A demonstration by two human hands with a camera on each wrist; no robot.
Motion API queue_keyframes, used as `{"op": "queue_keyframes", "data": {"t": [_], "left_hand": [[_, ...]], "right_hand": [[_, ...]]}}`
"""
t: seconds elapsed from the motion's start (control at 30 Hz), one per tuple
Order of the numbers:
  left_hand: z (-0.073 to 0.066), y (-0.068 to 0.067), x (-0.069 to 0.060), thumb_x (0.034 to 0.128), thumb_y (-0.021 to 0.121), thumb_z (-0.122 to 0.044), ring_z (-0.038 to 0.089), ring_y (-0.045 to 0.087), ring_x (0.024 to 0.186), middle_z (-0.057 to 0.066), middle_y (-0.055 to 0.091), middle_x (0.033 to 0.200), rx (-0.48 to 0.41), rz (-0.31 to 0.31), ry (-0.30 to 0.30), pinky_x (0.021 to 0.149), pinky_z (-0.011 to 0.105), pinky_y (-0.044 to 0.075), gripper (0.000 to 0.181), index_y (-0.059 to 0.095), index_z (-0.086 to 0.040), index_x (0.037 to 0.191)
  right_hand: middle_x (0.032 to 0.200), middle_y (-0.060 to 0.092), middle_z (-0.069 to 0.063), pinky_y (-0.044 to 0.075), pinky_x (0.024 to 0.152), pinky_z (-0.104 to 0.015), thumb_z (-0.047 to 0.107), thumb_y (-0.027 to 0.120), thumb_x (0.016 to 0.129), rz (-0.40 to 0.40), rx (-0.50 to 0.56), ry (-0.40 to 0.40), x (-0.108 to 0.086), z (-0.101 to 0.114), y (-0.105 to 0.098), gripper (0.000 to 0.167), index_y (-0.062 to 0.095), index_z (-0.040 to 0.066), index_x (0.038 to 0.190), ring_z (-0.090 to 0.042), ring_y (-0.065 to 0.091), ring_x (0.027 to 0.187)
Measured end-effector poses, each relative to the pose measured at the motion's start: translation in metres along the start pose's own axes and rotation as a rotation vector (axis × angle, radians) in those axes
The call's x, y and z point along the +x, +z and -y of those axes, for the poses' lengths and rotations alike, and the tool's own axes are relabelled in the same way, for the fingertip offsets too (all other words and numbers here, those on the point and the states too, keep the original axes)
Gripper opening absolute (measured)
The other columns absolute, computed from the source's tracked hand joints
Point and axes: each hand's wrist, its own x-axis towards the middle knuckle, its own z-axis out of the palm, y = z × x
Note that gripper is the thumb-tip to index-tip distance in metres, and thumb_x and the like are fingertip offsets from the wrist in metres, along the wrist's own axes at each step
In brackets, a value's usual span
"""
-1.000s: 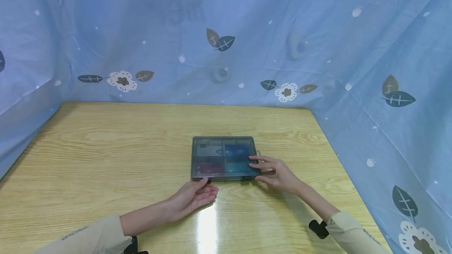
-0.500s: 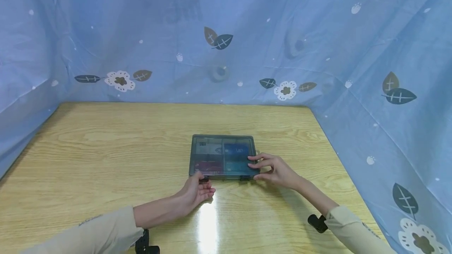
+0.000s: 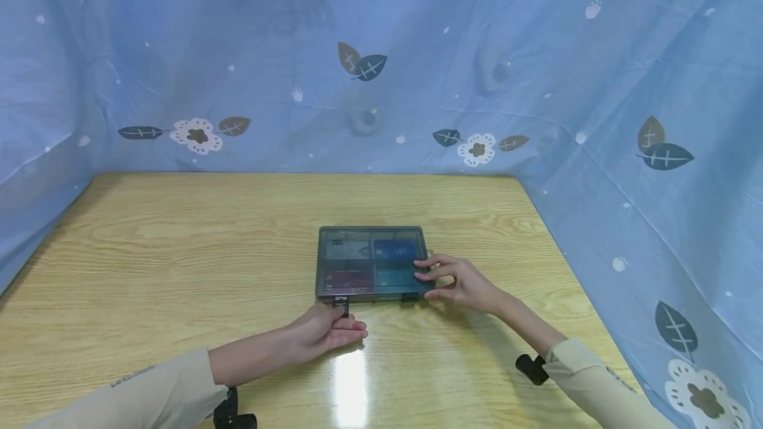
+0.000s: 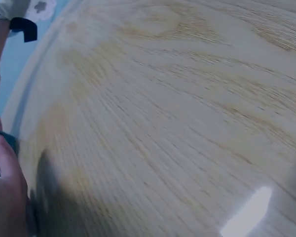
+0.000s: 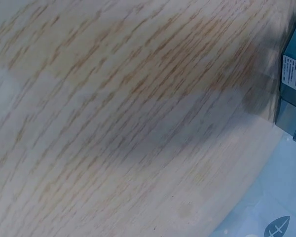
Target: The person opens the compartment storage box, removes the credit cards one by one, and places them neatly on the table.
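A left hand [image 3: 318, 334] and a right hand [image 3: 461, 285] are laid on a dark see-through case [image 3: 372, 263].
Nearest, the left grip is relaxed, fingers extended, the case's jutting left latch [image 3: 342, 302] being touched by the thumb. Just beyond, the case's right front corner is held in the right grip, narrowed between fingers on top and thumb at the front. Mid-bench [image 3: 208, 237], the case is seen to contain a dark red item [image 3: 348, 281] and a teal item [image 3: 395, 278] in front, white [image 3: 348, 250] and blue ones behind. Farther back, patterned blue cloth [image 3: 268, 38] is hung.
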Motion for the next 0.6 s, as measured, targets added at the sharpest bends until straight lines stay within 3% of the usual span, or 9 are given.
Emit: {"op": "queue_keyframes", "data": {"t": [0.13, 0.3, 0.4, 0.6], "left_hand": [[0.002, -0.005, -0.003, 0.1068, 0.018, -0.014, 0.018, 0.069, 0.084, 0.011, 0.069, 0.082, 0.064, 0.08, -0.033, 0.086, 0.029, 0.052, 0.046, 0.042, 0.024, 0.114], [0.007, 0.002, 0.001, 0.1074, 0.018, -0.018, 0.02, 0.068, 0.091, 0.018, 0.068, 0.096, 0.087, 0.093, -0.04, 0.088, 0.029, 0.051, 0.051, 0.044, 0.025, 0.117], [0.008, 0.013, 0.008, 0.1074, 0.018, -0.016, 0.026, 0.065, 0.104, 0.025, 0.063, 0.11, 0.083, 0.099, -0.035, 0.093, 0.03, 0.048, 0.05, 0.04, 0.024, 0.125], [0.008, 0.05, 0.034, 0.1079, 0.023, -0.021, 0.039, 0.042, 0.129, 0.037, 0.04, 0.137, -0.001, 0.127, 0.016, 0.104, 0.036, 0.039, 0.054, 0.021, 0.024, 0.137]], "right_hand": [[0.128, 0.057, -0.021, 0.056, 0.076, -0.029, 0.007, 0.075, 0.081, -0.008, -0.04, -0.009, 0.001, 0.001, 0.0, 0.03, 0.07, -0.004, 0.108, -0.037, 0.055, 0.117], [0.128, 0.057, -0.021, 0.056, 0.075, -0.03, 0.007, 0.075, 0.081, -0.007, -0.048, -0.013, 0.0, 0.0, 0.0, 0.031, 0.07, -0.004, 0.11, -0.036, 0.055, 0.116], [0.128, 0.057, -0.021, 0.056, 0.074, -0.03, 0.007, 0.075, 0.081, -0.005, -0.04, -0.015, 0.0, -0.001, 0.0, 0.032, 0.069, -0.005, 0.111, -0.037, 0.055, 0.116], [0.127, 0.058, -0.019, 0.056, 0.075, -0.032, 0.006, 0.076, 0.08, -0.011, -0.069, -0.038, 0.001, -0.002, 0.0, 0.033, 0.069, -0.004, 0.111, -0.035, 0.056, 0.115]]}}
